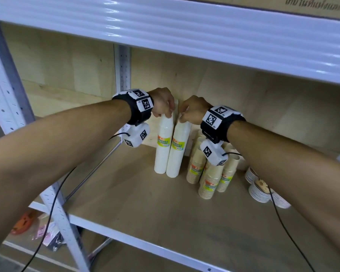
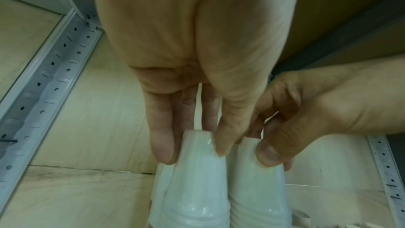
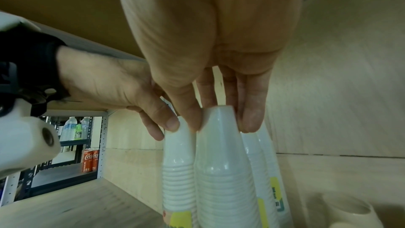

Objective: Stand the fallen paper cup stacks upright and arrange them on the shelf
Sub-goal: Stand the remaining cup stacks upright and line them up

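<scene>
Two tall white paper cup stacks stand upright side by side on the wooden shelf board (image 1: 133,205), near the back wall. My left hand (image 1: 166,114) pinches the top of the left stack (image 1: 163,154). My right hand (image 1: 182,118) pinches the top of the right stack (image 1: 178,154). The left wrist view shows my left hand (image 2: 192,152) with thumb and fingers round the left stack's tip (image 2: 195,188). In the right wrist view my right hand (image 3: 221,124) grips the right stack (image 3: 223,179). Behind it stand more white stacks (image 3: 263,162).
Several tan cup stacks (image 1: 210,173) stand just right of the white ones, under my right wrist. Stacks of paper bowls (image 1: 259,189) lie further right. The upper shelf (image 1: 185,32) hangs low overhead. A metal post (image 1: 122,71) stands behind on the left.
</scene>
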Available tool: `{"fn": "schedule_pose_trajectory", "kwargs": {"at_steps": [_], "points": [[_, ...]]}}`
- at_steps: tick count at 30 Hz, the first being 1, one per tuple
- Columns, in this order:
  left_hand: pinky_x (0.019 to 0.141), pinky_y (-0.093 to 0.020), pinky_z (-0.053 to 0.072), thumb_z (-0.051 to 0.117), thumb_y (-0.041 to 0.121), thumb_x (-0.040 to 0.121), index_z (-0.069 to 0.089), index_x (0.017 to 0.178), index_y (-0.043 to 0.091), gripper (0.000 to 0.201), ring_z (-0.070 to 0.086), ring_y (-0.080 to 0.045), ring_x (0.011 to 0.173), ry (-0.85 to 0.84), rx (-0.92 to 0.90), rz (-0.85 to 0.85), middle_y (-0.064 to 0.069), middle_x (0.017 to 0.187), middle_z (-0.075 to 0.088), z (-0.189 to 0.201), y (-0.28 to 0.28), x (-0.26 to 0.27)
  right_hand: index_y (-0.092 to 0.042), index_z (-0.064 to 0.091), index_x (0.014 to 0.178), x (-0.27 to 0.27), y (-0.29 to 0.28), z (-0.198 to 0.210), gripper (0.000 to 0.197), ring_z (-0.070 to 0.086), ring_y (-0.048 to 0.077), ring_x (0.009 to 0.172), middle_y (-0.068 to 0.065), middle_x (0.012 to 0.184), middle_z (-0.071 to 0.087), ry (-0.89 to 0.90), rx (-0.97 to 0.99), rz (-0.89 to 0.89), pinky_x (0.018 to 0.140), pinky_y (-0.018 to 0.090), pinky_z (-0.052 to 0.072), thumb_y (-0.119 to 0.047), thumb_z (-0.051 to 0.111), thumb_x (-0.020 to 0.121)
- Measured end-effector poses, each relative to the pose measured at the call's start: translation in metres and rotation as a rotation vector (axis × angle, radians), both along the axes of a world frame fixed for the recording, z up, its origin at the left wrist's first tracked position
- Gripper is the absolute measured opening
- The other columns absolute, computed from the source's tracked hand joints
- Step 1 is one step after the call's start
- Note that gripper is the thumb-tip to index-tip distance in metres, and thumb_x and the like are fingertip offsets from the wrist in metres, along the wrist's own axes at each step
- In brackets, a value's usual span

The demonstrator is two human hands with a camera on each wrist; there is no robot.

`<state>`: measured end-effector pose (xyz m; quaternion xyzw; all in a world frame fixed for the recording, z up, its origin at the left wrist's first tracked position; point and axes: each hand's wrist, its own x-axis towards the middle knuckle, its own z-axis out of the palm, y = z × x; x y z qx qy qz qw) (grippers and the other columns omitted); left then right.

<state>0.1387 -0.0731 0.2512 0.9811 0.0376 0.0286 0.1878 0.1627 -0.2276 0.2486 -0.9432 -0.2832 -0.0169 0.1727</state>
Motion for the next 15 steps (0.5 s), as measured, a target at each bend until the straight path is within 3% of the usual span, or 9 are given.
{"fn": "schedule_pose_trajectory", "kwargs": {"at_steps": [2,6,9,15], "points": [[0.061,-0.026,0.056,0.075,0.015,0.082,0.071,0.111,0.02,0.03,0.07,-0.024,0.082,0.012,0.008,-0.009,-0.007,0.106,0.067,-0.0001,-0.001,0.0005,-0.011,0.071,0.109,-0.0001,0.0006,-0.0006,0.032,0.063,0.021,0.095,0.007,0.11,0.067,0.001,0.01,0.0,0.072,0.026,0.046,-0.017,0.076,0.078],[0.068,-0.029,0.06,0.076,0.016,0.081,0.071,0.11,0.02,0.03,0.072,-0.028,0.088,0.024,0.019,-0.02,-0.011,0.107,0.068,0.0018,-0.0014,0.0024,-0.011,0.069,0.113,-0.0011,0.0013,-0.001,0.034,0.063,0.023,0.1,0.007,0.112,0.066,-0.006,0.016,-0.001,0.074,0.026,0.047,-0.017,0.076,0.08],[0.065,-0.027,0.058,0.076,0.017,0.081,0.069,0.106,0.023,0.027,0.071,-0.027,0.088,0.038,0.01,-0.017,-0.008,0.108,0.066,0.0022,-0.0018,0.0014,-0.011,0.069,0.114,-0.0035,0.0,0.0001,0.035,0.063,0.022,0.099,0.007,0.113,0.066,-0.002,0.016,-0.003,0.072,0.027,0.046,-0.018,0.076,0.079],[0.063,-0.027,0.056,0.076,0.019,0.081,0.067,0.108,0.026,0.029,0.068,-0.025,0.088,0.026,-0.005,-0.018,-0.005,0.104,0.065,0.0062,-0.003,-0.0024,-0.012,0.069,0.114,-0.0072,-0.0046,0.0042,0.037,0.064,0.023,0.101,0.006,0.113,0.066,-0.013,0.036,0.008,0.078,0.029,0.052,-0.021,0.076,0.079]]}}
